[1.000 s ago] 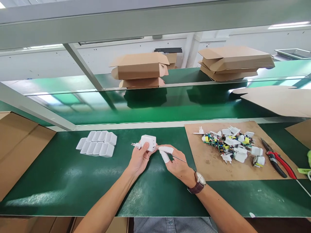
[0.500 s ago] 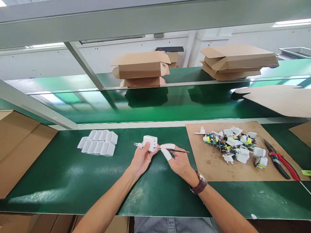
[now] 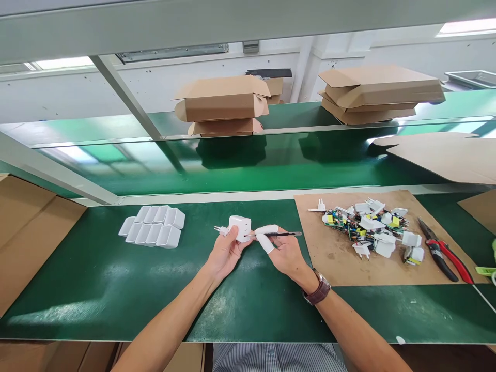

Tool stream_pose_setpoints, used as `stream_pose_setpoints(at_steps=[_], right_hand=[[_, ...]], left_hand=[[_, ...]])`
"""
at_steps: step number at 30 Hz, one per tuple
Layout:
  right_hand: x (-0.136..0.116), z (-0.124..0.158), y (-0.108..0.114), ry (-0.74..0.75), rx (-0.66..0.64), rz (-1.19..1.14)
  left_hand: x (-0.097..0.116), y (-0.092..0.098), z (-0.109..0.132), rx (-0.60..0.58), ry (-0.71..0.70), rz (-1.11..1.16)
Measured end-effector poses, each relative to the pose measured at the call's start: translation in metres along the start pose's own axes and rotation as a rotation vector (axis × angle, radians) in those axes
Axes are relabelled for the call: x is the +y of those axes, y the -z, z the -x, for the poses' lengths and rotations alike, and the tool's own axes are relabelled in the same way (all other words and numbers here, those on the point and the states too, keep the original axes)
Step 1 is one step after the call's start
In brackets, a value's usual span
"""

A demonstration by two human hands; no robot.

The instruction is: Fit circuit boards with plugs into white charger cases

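Note:
My left hand grips a white charger cube with its plug pins pointing left, held just above the green work surface. My right hand, with white finger cots on thumb and forefinger, pinches a thin dark metal tool. The tool lies almost level and its tip touches the charger's right face. A watch sits on my right wrist.
Several white plastic shells lie in rows to the left. A brown board on the right carries a heap of circuit boards and white charger parts, with red-handled pliers beside. Cardboard boxes stand on the far shelf; a flat carton lies at left.
My right hand has turned the thin tool from pointing down-right to nearly level and brought its tip against the charger. My left hand has kept the charger almost still.

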State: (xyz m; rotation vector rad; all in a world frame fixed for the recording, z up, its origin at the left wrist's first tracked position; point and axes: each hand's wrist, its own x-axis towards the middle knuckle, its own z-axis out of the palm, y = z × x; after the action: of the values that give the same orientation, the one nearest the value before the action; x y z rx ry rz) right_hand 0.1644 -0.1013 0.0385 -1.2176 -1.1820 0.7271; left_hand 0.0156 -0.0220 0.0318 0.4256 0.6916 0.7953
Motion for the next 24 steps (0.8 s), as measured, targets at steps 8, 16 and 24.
stream_pose_setpoints(at_steps=[8, 16, 24], right_hand=[[-0.0014, -0.0019, 0.0003, -0.018, 0.016, -0.063], [0.0001, -0.001, 0.0036, -0.009, 0.018, -0.012], [-0.0011, -0.001, 0.0014, 0.04, 0.015, 0.05]], left_hand=[[-0.0021, 0.0, -0.0002, -0.002, 0.004, 0.005], [-0.0012, 0.0017, 0.001, 0.006, 0.009, -0.034], [-0.0004, 0.0013, -0.0004, -0.016, -0.013, -0.059]])
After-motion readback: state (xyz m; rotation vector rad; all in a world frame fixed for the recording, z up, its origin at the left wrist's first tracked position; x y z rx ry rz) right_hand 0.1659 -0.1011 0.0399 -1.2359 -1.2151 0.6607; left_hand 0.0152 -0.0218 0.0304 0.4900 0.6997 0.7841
